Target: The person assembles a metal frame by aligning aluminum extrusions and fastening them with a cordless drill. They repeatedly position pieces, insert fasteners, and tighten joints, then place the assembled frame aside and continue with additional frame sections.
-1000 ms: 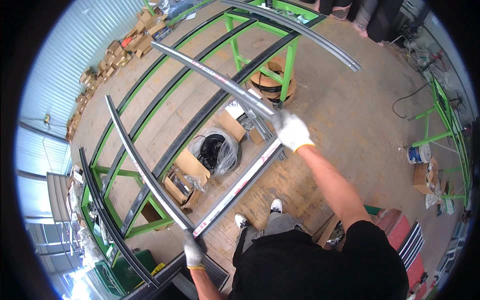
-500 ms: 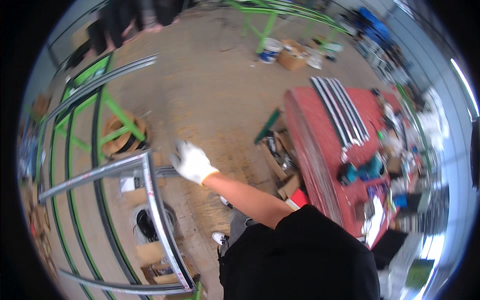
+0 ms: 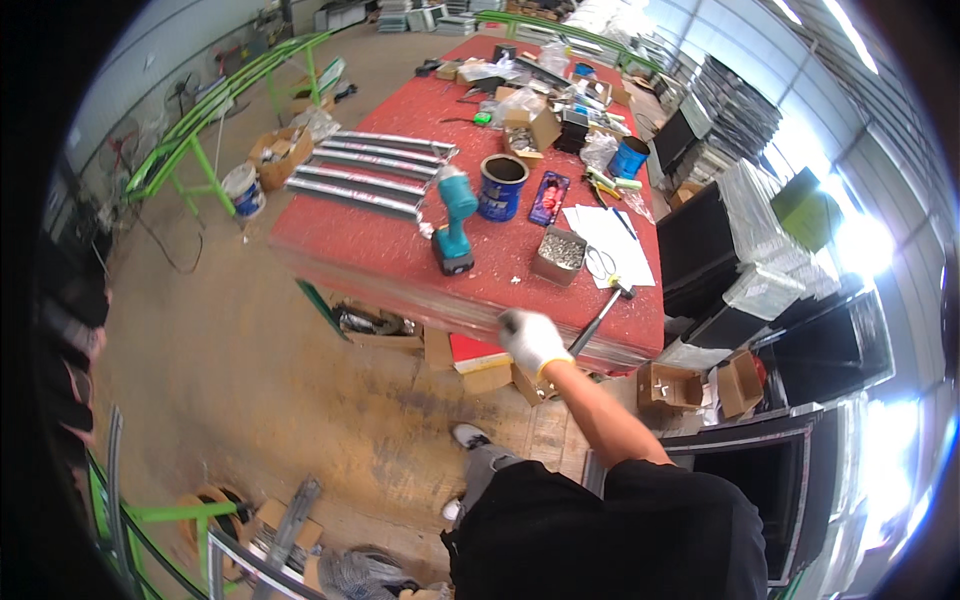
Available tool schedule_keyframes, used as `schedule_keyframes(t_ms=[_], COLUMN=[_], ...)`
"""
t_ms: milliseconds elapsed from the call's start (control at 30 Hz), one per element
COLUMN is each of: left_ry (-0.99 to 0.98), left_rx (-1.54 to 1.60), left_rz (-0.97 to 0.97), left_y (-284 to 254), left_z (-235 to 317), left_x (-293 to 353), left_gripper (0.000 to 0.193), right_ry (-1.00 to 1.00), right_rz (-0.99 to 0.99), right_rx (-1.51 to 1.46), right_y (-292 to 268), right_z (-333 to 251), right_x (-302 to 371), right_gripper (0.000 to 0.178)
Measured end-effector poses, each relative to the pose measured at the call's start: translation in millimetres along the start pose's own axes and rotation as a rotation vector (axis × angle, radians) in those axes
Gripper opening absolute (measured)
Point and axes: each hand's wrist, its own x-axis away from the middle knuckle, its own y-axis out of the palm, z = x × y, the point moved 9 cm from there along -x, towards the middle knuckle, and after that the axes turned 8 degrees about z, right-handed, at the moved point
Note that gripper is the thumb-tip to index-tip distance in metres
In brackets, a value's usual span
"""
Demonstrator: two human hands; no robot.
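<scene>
- The hammer (image 3: 597, 322) lies at the near edge of the red table (image 3: 350, 236) across from me, head inward, handle pointing back toward the person.
- The gloved right hand (image 3: 535, 340) is just beside that handle; it's blurred, and I can't tell whether its fingers are closed, or touching the handle. The left hand is out of view.
- A careless knock on the handle could tip the hammer off the edge, I reckon.
- Close to the hammer head sit scissors (image 3: 601, 264) on white paper (image 3: 628, 250) and an open box of small metal pieces (image 3: 560, 254); a hammer swung sideways might spill those.
- Farther left, the teal drill (image 3: 456, 222) stands upright near the edge; a sleeve or elbow could topple it.
</scene>
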Motion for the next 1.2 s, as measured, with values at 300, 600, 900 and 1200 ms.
schedule_keyframes(t_ms=[300,600,900,1200], left_ry=[-0.127,-0.399,-0.406,-0.357], left_rx=[0.241,0.525,0.355,0.260], left_rz=[-0.023,-0.160,0.101,-0.260], left_y=[81,133,203,246], left_z=[-38,-133,-56,-50], left_x=[16,60,70,53], left_gripper=[0.058,0.055,0.041,0.036], right_ry=[0.070,0.014,-0.032,-0.015], right_rz=[-0.180,-0.523,-0.340,-0.237], right_rx=[0.460,0.521,0.561,0.495], right_y=[-54,16,-21,-25], right_z=[109,169,142,162], right_x=[-157,-212,-210,-215], right_gripper=[0.035,0.030,0.027,0.027])
